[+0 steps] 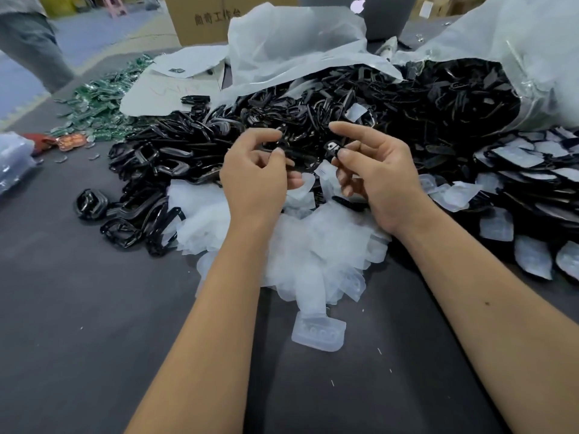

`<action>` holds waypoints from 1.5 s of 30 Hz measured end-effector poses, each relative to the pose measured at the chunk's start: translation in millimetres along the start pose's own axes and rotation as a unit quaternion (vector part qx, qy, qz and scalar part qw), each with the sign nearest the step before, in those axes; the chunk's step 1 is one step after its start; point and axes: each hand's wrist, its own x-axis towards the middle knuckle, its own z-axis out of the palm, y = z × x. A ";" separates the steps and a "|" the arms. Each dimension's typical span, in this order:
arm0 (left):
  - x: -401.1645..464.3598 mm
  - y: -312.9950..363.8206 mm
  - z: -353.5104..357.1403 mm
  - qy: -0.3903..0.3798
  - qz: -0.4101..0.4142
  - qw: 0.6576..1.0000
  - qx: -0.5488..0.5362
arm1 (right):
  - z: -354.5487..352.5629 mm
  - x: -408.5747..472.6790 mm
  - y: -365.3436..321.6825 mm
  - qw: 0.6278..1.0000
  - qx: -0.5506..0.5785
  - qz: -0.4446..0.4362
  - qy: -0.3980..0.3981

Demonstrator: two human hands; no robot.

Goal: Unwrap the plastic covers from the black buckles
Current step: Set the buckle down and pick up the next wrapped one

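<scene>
My right hand [372, 177] pinches a small black buckle [332, 151] between thumb and fingers, above a heap of emptied clear plastic covers [313, 245]. My left hand [253, 173] hovers beside it with curled fingers, thumb near fingertips; a thin cover [305, 184] hangs at its fingertips, the grip unclear. A large pile of bare black buckles [188, 151] spreads behind and to the left. Buckles still in plastic covers [526, 195] lie stacked at the right.
A big clear bag [532, 57] full of black buckles lies open at the back right on the dark table [94, 308]. Green packets [100, 108] sit at back left, with a cardboard box [203, 20] behind. One cover [318, 335] lies alone near me.
</scene>
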 end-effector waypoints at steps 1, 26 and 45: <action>-0.1 0.2 1.9 -0.009 -0.001 1.000 0.004 | 1.3 0.5 0.4 1.000 0.000 0.004 0.000; 2.7 -13.4 7.3 -0.034 -0.117 0.989 -0.080 | 13.9 -4.9 2.0 0.993 -0.028 -0.075 0.091; -6.9 2.9 5.1 -0.064 -0.106 0.989 -0.082 | 14.2 -3.9 6.1 0.988 -0.095 -0.093 0.079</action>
